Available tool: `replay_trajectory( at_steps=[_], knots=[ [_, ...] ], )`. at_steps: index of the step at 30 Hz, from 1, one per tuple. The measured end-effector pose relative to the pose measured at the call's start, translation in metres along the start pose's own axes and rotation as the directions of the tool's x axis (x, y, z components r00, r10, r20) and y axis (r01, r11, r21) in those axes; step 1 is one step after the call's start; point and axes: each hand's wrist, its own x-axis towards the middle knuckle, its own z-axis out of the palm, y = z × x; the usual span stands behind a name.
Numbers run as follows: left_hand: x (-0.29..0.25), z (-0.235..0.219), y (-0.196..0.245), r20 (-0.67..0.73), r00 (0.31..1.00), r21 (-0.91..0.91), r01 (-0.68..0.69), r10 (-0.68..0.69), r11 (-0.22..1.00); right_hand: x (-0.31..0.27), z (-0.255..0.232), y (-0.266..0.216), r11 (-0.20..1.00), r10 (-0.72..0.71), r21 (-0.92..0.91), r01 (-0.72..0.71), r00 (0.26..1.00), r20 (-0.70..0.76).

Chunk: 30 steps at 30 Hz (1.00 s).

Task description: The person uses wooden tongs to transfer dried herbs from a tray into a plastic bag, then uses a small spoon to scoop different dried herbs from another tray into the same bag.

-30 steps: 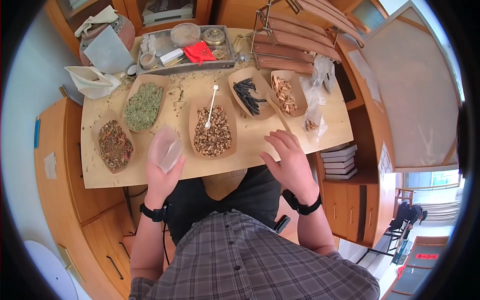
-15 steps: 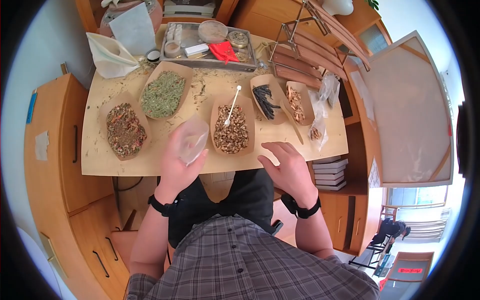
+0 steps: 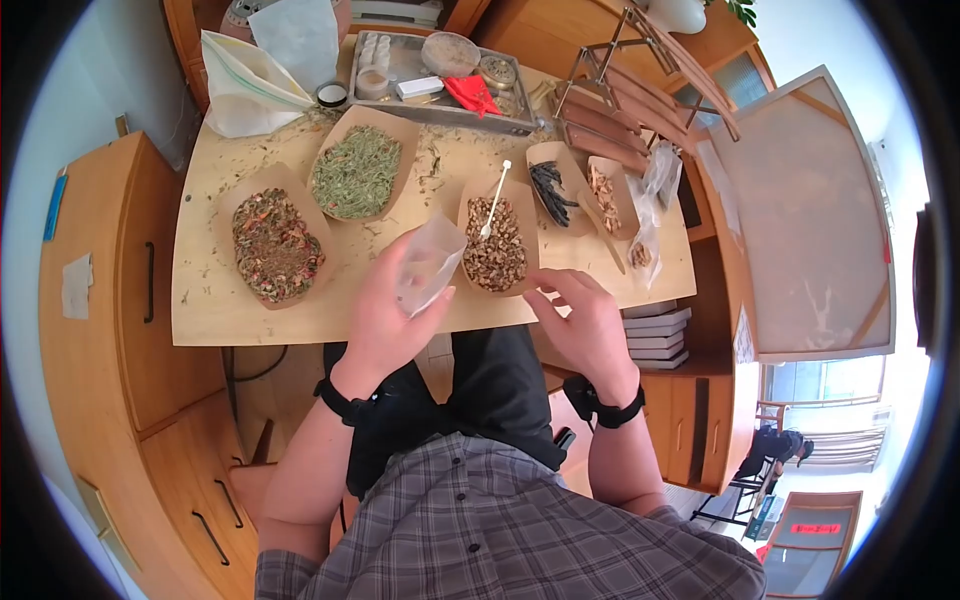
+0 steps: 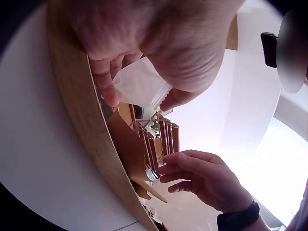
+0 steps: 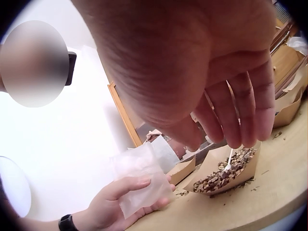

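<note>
In my left hand [image 3: 385, 325] I hold a small frosted, see-through pouch [image 3: 432, 262], pinched between thumb and fingers. Its mouth gapes in the head view, and it looks empty there. My right hand [image 3: 585, 325] is at the near right corner of a brown paper tray [image 3: 529, 225], with relaxed fingers and nothing in them. Chopped brown dried pieces [image 3: 495, 258] fill that tray, and a white plastic spoon [image 3: 497, 195] stands in them. The right wrist view shows the straight fingers [image 5: 262, 108] above the tray.
Other paper trays hold mixed dried herbs [image 3: 275, 250], green herbs [image 3: 358, 172], dark strips [image 3: 550, 192] and pale slices [image 3: 602, 198]. A wooden stick [image 3: 603, 232] leans by the right trays. Behind are a grey tray [image 3: 450, 117], a white pouch [image 3: 250, 85] and a slatted wooden rack [image 3: 610, 115].
My left hand has moved right with the pouch, up to the middle tray. The right hand's fingers have come to the tray's near right corner. The head view has shifted.
</note>
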Motion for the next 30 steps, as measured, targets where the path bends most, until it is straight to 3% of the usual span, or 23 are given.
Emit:
replay_trajectory(
  at_steps=[2, 3, 10, 14, 17, 23, 25, 30],
  knots=[
    [0.000, -0.003, 0.004, 0.009, 1.000, 0.023, 0.002, -0.002, 1.000, -0.002, 0.001, -0.004, 0.988, 0.148, 0.047, -0.147, 0.989, -0.016],
    [0.001, -0.003, 0.005, 0.021, 1.000, -0.001, 0.013, -0.013, 1.000, -0.003, 0.003, -0.001, 0.986, 0.156, 0.056, -0.154, 0.987, -0.025],
    [0.000, -0.006, 0.008, 0.064, 0.996, -0.051, 0.072, -0.069, 0.996, -0.001, 0.005, 0.001, 0.987, 0.160, 0.041, -0.158, 0.986, -0.043],
    [-0.001, -0.007, 0.006, 0.064, 0.997, 0.004, 0.032, -0.032, 0.999, 0.006, 0.009, 0.006, 0.993, 0.110, 0.053, -0.107, 0.993, -0.048],
    [0.000, -0.007, 0.010, 0.101, 0.992, 0.020, 0.079, -0.080, 0.997, 0.014, 0.013, 0.013, 0.991, 0.116, 0.079, -0.112, 0.992, -0.043],
    [0.000, -0.004, 0.005, 0.065, 0.998, 0.045, 0.021, -0.024, 0.999, 0.025, 0.013, 0.020, 0.987, 0.161, 0.013, -0.160, 0.986, -0.042],
    [-0.001, 0.000, -0.001, 0.014, 0.999, -0.034, 0.030, -0.030, 0.999, 0.027, 0.016, 0.030, 0.989, 0.145, 0.023, -0.144, 0.988, -0.054],
    [0.000, -0.001, 0.006, 0.003, 1.000, 0.037, 0.028, -0.028, 0.999, 0.046, 0.015, 0.042, 0.995, 0.097, 0.037, -0.094, 0.991, -0.090]
  ],
)
